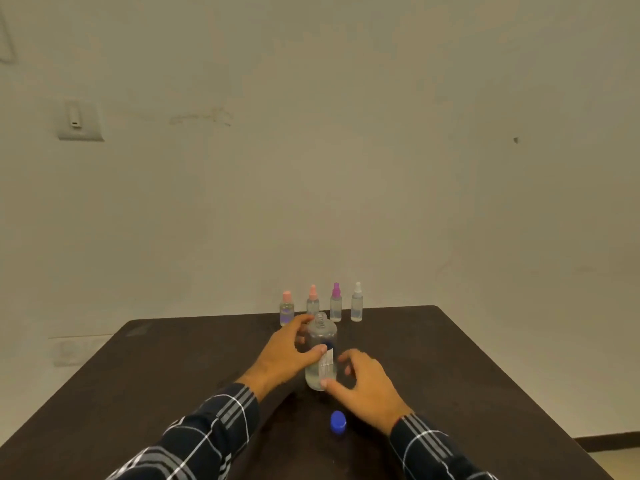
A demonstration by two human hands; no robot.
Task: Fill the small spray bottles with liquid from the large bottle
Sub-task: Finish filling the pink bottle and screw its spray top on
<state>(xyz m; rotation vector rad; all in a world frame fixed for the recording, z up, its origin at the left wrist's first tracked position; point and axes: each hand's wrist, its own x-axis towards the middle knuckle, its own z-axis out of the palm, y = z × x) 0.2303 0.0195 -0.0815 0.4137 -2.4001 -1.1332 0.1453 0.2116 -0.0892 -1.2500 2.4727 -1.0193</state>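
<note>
**Item:** large bottle (322,332), clear plastic with rounded shoulders, partly filled with clear liquid; white printed label on the near side, threaded neck uncapped

**Location:** mid-table on the dark table (166,382), just in front of the row of small bottles; its blue cap (338,421) lies apart on the tabletop, nearer the person

**Left hand** (284,355): grips the bottle's upper body, thumb across the near face, fingers round the far shoulder

**Right hand** (369,384): thumb tip at the bottle's base, fingers curled just beside its right flank; whether it grips cannot be told

**Row near the far edge, all upright:**
- squat pink-capped spray bottle (286,308)
- taller pink-capped spray bottle (312,301)
- purple-capped spray bottle (335,304)
- white-capped spray bottle (357,304)

**Room:** bare tabletop stretches wide to either side of the large bottle; the far edge runs close behind the row, with a pale wall (346,150) beyond

**Orientation:** long axis vertical, mouth upward
</note>
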